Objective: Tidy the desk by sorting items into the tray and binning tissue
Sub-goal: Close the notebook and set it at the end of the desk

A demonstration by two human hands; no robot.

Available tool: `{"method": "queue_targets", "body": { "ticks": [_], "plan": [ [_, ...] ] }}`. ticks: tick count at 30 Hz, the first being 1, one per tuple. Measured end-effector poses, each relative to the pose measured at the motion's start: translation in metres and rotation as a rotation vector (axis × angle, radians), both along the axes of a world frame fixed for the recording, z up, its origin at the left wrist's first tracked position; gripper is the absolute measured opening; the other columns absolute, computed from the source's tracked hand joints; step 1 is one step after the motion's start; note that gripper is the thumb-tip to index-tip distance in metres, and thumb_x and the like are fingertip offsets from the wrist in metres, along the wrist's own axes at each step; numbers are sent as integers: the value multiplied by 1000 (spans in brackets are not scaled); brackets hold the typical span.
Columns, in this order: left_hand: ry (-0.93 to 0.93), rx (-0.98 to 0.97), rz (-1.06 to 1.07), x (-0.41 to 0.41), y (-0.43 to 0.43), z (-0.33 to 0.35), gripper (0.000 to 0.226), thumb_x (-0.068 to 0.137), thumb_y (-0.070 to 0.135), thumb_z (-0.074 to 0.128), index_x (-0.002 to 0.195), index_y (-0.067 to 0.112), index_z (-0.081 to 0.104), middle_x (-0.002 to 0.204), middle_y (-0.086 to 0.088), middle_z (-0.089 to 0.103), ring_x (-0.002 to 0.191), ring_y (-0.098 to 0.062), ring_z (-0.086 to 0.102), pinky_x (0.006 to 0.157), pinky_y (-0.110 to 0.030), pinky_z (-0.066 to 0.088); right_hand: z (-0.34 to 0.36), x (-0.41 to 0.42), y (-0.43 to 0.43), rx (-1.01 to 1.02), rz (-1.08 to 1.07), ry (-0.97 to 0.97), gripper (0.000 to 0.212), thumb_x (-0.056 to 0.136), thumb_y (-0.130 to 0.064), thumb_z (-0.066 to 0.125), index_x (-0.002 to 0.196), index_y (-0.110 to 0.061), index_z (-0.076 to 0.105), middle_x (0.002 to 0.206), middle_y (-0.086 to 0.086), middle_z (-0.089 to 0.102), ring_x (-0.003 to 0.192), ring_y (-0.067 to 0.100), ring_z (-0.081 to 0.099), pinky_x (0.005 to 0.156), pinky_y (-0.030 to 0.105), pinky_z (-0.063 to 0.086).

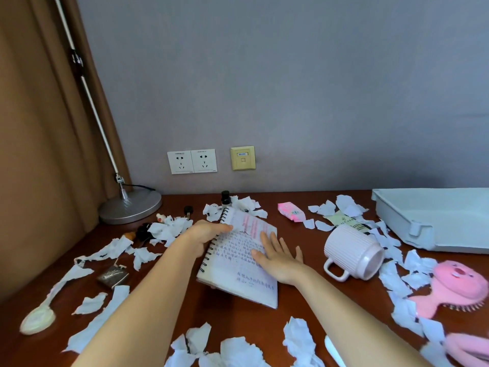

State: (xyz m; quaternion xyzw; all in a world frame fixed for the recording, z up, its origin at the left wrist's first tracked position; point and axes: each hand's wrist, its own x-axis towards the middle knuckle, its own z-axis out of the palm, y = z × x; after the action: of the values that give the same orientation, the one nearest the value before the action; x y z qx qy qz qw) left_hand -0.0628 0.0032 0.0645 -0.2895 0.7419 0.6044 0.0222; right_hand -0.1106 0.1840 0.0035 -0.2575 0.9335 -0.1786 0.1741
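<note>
A spiral notebook (238,271) with handwritten pages lies in the middle of the brown desk (238,313). My left hand (205,234) grips its spiral edge near the top. Flat on the page lies my right hand (277,258), its fingers straight. A pale blue tray (434,221) stands at the back right. Torn white tissue (299,337) is scattered all over the desk. A white ribbed mug (352,250) lies on its side right of the notebook.
A pink hairbrush (455,287) lies at the right edge, a pink tissue packet (291,211) behind the notebook. A lamp base (131,206) stands at the back left. A small dark bottle (225,197), a metal case (113,275) and a pale spoon-like item (38,320) lie on the left.
</note>
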Motion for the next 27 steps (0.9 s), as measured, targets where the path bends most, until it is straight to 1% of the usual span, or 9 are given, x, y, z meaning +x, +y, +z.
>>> {"method": "queue_targets", "body": {
  "ticks": [2,7,11,14,16,18,21,25,27],
  "plan": [
    [7,-70,-89,4,8,8,50,78,17,75,122,7,54,119,-15,65,105,-32,64,94,-48,51,0,0,3,-41,-8,-8,64,95,-60,10,147,-34,-18,158,-3,-21,146,16,-17,116,50,-15],
    [111,-68,-183,18,29,25,69,80,5,72,136,20,35,121,-14,62,100,-32,66,78,-43,56,9,2,11,-211,-32,-102,63,97,-57,12,148,-34,-15,160,-3,-15,147,16,-13,118,46,-13],
    [296,-172,-173,36,49,44,60,80,4,71,128,22,39,116,-10,62,91,-29,67,73,-42,58,31,12,21,-597,-81,-237,74,96,-52,33,148,-32,-16,158,-6,-18,147,17,-8,120,47,2],
    [450,-151,-161,54,73,59,57,81,4,69,123,27,39,112,-4,62,88,-23,68,63,-33,58,56,25,39,-872,-103,-289,75,97,-39,43,150,-33,-10,154,-14,13,141,9,20,116,44,24],
    [524,-102,-132,64,91,66,54,82,5,69,119,30,38,107,2,62,88,-22,69,64,-34,59,71,31,55,-1005,-145,-285,67,96,-30,49,149,-35,9,141,-16,36,126,7,42,104,39,42],
    [572,-68,-115,71,110,68,53,83,5,68,119,30,38,102,6,62,86,-20,69,62,-32,60,84,36,76,-1045,-195,-240,59,92,-25,57,141,-35,26,131,-11,51,115,11,55,95,40,49],
    [614,-58,-90,77,144,64,56,86,8,66,130,26,36,112,2,63,88,-15,68,61,-26,59,95,41,107,-1076,-260,-198,52,88,-19,63,132,-33,38,122,-5,61,107,16,62,92,47,52],
    [699,-66,-73,74,203,56,62,88,7,62,137,24,28,129,-3,57,109,-21,63,89,-43,55,102,44,155,-1118,-423,-69,66,86,-26,67,143,-27,32,127,-3,59,110,22,62,95,47,51],
    [780,-94,-120,72,232,52,68,89,4,61,141,27,23,135,1,52,119,-17,56,100,-44,48,102,39,181,-1150,-484,-2,56,87,-29,66,137,-25,42,125,2,62,106,23,64,93,47,52]
  ]
}}
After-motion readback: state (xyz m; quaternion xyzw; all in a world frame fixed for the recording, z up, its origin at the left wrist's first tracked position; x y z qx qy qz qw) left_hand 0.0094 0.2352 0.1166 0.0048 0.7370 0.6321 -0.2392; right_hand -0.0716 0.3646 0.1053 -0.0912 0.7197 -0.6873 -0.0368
